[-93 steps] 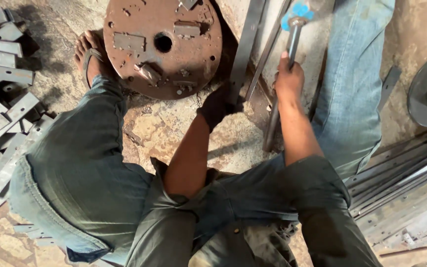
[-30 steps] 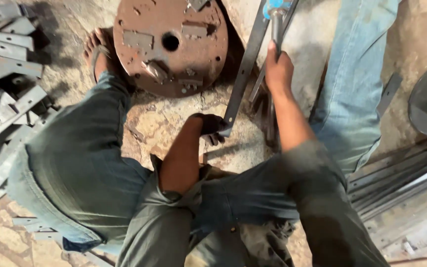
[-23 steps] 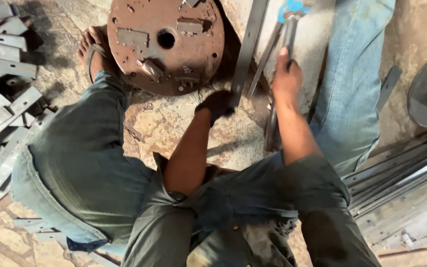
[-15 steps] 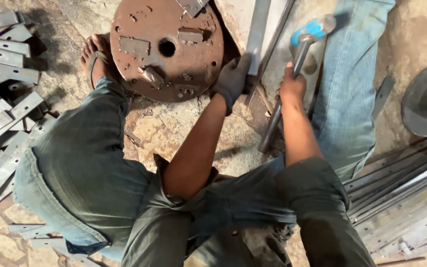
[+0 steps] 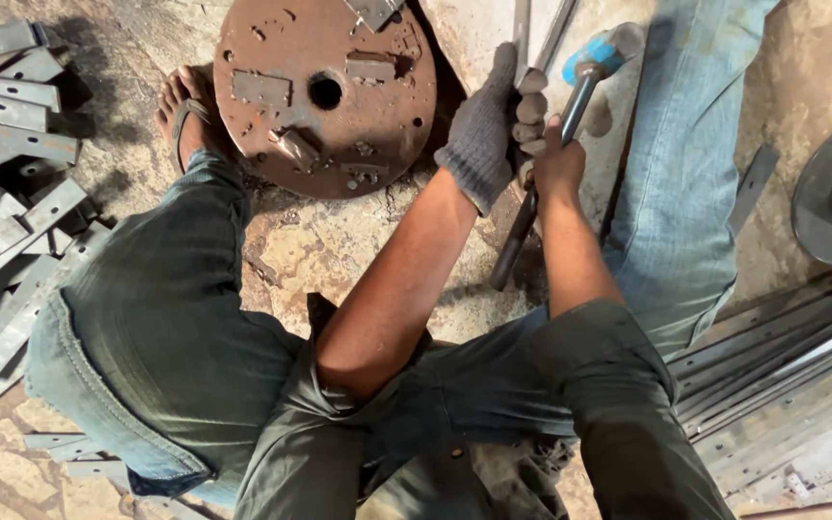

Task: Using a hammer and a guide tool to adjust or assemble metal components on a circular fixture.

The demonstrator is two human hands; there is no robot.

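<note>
Rusty round plate (image 5: 325, 91) flat on the floor (image 5: 339, 250). Just right of it, gloved left hand (image 5: 493, 120) closed round upright metal bars (image 5: 522, 29). Right hand (image 5: 559, 164) gripping raised blue-headed hammer (image 5: 570, 106). Mid-strike, probably; next blow needs steady bars.

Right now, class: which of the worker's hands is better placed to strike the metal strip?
The right hand: it grips the hammer, whereas the gloved left hand steadies the metal strip.
</note>
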